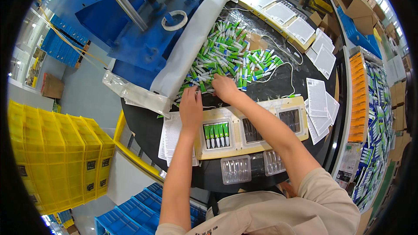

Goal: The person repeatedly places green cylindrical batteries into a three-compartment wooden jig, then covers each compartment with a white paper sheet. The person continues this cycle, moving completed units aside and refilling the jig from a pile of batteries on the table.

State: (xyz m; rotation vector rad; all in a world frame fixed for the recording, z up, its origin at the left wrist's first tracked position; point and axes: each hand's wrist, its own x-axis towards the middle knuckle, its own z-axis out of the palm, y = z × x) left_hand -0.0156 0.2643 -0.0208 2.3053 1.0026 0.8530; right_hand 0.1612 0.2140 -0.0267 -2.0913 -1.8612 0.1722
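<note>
A heap of small green-and-white tubes (pixel 220 54) lies across the far side of the black round table. At its near edge my left hand (pixel 190 105) reaches in with fingers bent close together; what they hold is hidden. Just right of it my right hand (pixel 225 88) curls its fingers and thumb around a tube, mostly covered by the fingers. Below both hands rests a pale, yellow-edged fixture (pixel 237 150) with three openings. Its left opening holds a clear blister tray with several tubes (pixel 216 135) side by side. Clear blister trays (pixel 251 131) in the other two openings show no tubes.
A blue press (pixel 143 39) stands at the far left, beside a rolled white sheet (pixel 191 35). Another fixture (pixel 285 35) with white cards sits at the back right. Printed cards (pixel 320 98) lie at right, loose blister trays (pixel 236 169) in front. Yellow crates (pixel 56 156) flank the left.
</note>
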